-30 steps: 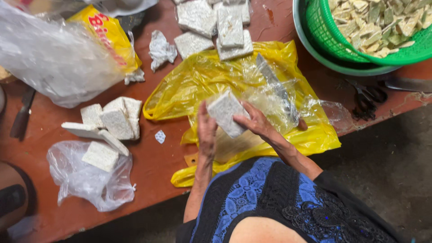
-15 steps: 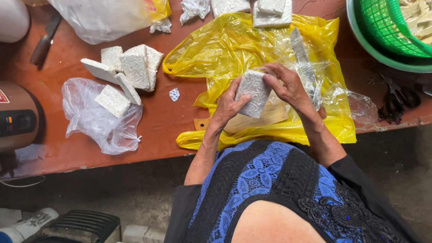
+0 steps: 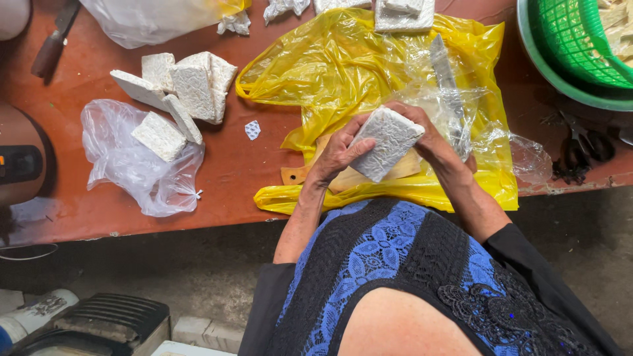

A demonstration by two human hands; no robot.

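Note:
I hold a white rectangular block [image 3: 386, 142], wrapped in clear plastic, in both hands above a yellow plastic bag [image 3: 343, 72] spread on the reddish-brown table [image 3: 231, 165]. My left hand [image 3: 336, 155] grips its lower left side, thumb across the face. My right hand [image 3: 428, 135] holds its right end from behind. A wooden board [image 3: 310, 173] lies under the bag, just below the block. A knife [image 3: 443, 62] lies on the bag beyond my right hand.
A pile of unwrapped white blocks [image 3: 184, 86] sits to the left, one [image 3: 158, 135] on a clear bag. More wrapped blocks [image 3: 402, 13] lie at the far edge. A green basket in a bowl [image 3: 573, 46] stands at the right, scissors [image 3: 580, 155] below it.
The view has shifted down and left. My hands have turned the block slightly, still holding it over the yellow bag.

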